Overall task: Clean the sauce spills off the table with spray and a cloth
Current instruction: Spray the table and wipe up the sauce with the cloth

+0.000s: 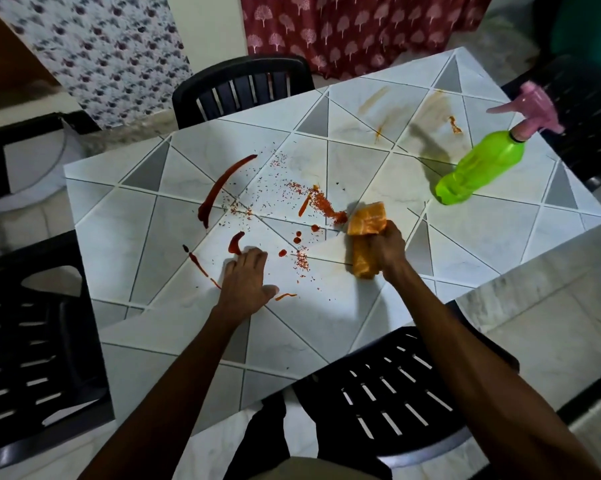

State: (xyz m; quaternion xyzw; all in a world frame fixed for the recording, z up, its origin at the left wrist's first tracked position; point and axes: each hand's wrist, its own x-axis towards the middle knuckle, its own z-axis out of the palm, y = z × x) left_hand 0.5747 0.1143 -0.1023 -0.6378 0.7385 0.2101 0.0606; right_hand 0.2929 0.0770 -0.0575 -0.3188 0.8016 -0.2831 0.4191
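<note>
My right hand [385,249] grips a rolled orange cloth [365,233] pressed on the white patterned table [482,244], its far end touching a heap of red flakes [330,211]. My left hand [245,284] rests flat on the table, fingers spread, beside red sauce streaks [223,188]. More sauce drops [297,239] and scattered flakes lie between my hands. A smeared orange stain [455,124] shows at the far right. The green spray bottle [479,168] with a pink trigger head [531,109] stands near the table's right edge.
Black plastic chairs surround the table: one at the far side [240,88], one at the left [32,323], one close to me [396,389], one at the far right [583,109]. A red patterned curtain [354,32] hangs behind.
</note>
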